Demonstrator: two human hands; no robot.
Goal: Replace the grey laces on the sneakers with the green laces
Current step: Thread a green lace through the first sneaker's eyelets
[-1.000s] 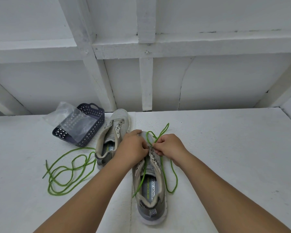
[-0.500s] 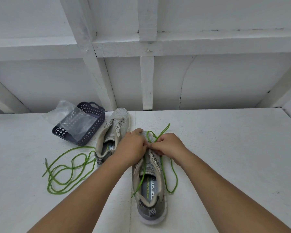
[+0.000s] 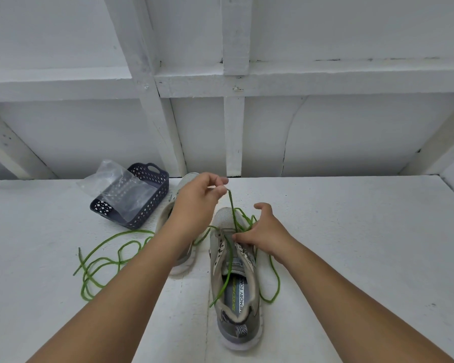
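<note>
My left hand [image 3: 198,203] pinches the green lace [image 3: 232,210] taut above the near sneaker [image 3: 233,279], drawing it through an eyelet; my right hand [image 3: 260,231], fingers pressing just below, steadies the shoe.

Two sneakers stand on the table [image 3: 351,244] near its middle, the nearer sneaker [image 3: 236,279] just right of the farther sneaker [image 3: 180,247], which reaches toward the back edge. A basket [image 3: 142,200] with a plastic bag [image 3: 121,189] lying across it sits left of them near the back edge. A loose lace [image 3: 102,260] lies in front of the basket.
</note>
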